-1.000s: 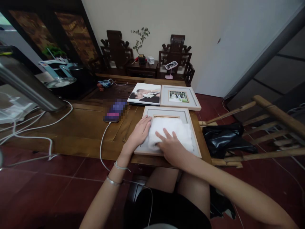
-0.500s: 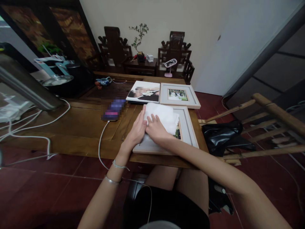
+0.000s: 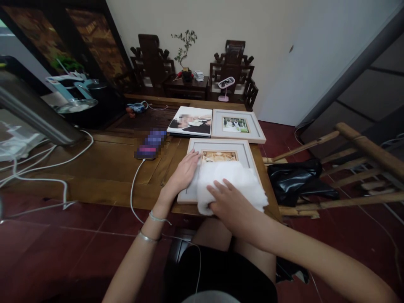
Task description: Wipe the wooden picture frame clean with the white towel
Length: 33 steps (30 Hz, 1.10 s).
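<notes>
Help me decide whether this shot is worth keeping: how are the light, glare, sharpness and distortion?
Head view: dim light, the white cloth under the right hand among the brightest things; head view: glare on the shiny black item at right; head view: blocky pixels over the phone, fine detail soft; head view: cabinet at upper left leaning, probably wide-angle distortion.

Near frame point(image 3: 221, 144): flat on tbl point(image 3: 116, 172), near R end. Cloth point(image 3: 227, 170) on frame's near R part, overhanging near edge; R hand point(image 3: 233, 208) atop cloth, L hand point(image 3: 184, 172) on frame's L side. Beyond: photo panel point(image 3: 198, 126) far L, second frame point(image 3: 236, 125) far R, side by side. Phone point(image 3: 150, 145) L of near frame, apart; cable point(image 3: 134, 185) from its near end, over tbl's near edge. Far side: potted plant point(image 3: 187, 75) on sm. tbl point(image 3: 186, 93), btwn two chairs point(image 3: 151, 63). Bag point(image 3: 295, 181) R of tbl.
</notes>
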{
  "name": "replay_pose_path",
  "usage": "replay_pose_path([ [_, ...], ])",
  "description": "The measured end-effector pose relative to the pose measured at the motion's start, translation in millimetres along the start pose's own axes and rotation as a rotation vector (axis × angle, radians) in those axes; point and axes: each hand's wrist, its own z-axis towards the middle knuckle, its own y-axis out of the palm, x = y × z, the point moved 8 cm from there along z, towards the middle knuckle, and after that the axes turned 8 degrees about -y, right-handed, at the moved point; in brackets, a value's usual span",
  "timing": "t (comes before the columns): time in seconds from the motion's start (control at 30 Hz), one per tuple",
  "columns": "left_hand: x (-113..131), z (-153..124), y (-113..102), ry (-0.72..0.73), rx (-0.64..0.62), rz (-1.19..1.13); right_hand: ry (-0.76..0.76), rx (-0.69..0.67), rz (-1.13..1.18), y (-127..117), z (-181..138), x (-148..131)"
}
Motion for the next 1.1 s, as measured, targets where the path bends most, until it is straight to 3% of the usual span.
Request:
replay_pose_path([
  [0.17,0,2,1,0.000,0.014,0.025,0.132,-0.066,0.013,-4,-40,30],
  [0.27,-1,3,-1,-0.010,0.037,0.028,0.163,-0.050,0.004,-8,-48,31],
  [0.43,-3,4,-2,-0.006,0.072,0.032,0.107,-0.044,-0.013,-1,-15,5],
  [0.53,-4,5,-3,0.012,0.085,0.036,-0.012,0.041,-0.017,3,11,-13],
  [0.63,-7,6,-4,0.022,0.081,0.029,-0.061,0.119,0.003,4,16,-16],
  [0.83,-9,6,-1,0.037,0.058,0.056,0.176,-0.021,0.062,6,-44,25],
  [0.97,-6,5,-2,0.036,0.086,0.069,0.357,-0.010,0.108,8,-96,68],
  [1.1,-3,6,-3,0.048,0.090,0.126,0.371,0.032,0.223,19,-115,86],
])
